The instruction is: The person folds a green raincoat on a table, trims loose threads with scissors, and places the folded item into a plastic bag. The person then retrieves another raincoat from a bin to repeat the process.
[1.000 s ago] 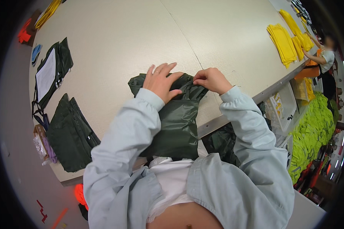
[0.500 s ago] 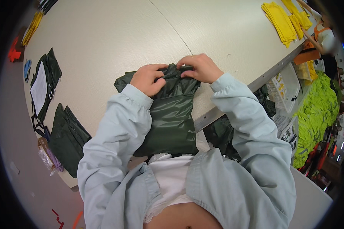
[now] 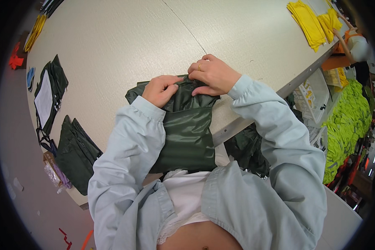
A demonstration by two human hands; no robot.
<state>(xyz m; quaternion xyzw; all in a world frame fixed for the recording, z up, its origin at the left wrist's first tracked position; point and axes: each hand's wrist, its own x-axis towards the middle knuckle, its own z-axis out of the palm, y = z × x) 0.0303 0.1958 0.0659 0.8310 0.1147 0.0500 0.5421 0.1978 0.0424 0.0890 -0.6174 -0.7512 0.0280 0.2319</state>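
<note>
A dark green, shiny folded waterproof garment (image 3: pixel 188 134) lies in front of me, its near end hanging over the table edge close to my body. My left hand (image 3: pixel 160 90) is closed on the bunched fabric at its far end, fingers bent and thumb against the cloth. Opposite it, my right hand (image 3: pixel 215 75), with a ring on one finger, grips the same gathered part. Its thumb is below the curled fingers. The fingertips of both hands nearly meet and are partly hidden in the folds.
Folded dark green pieces (image 3: pixel 78 154) and a white sheet (image 3: pixel 43 99) on dark fabric lie at left. Yellow folded pieces (image 3: pixel 306 25) are at far right, near another person's arm (image 3: pixel 341 41). Below the metal table edge (image 3: pixel 296 83) stand white baskets (image 3: pixel 311 98) and lime-green fabric (image 3: pixel 348 125).
My right hand has moved slightly left and turned over the gathered fabric, nearer my left hand. The left hand stays on the cloth. At far right, the other person's yellow fabric has shifted.
</note>
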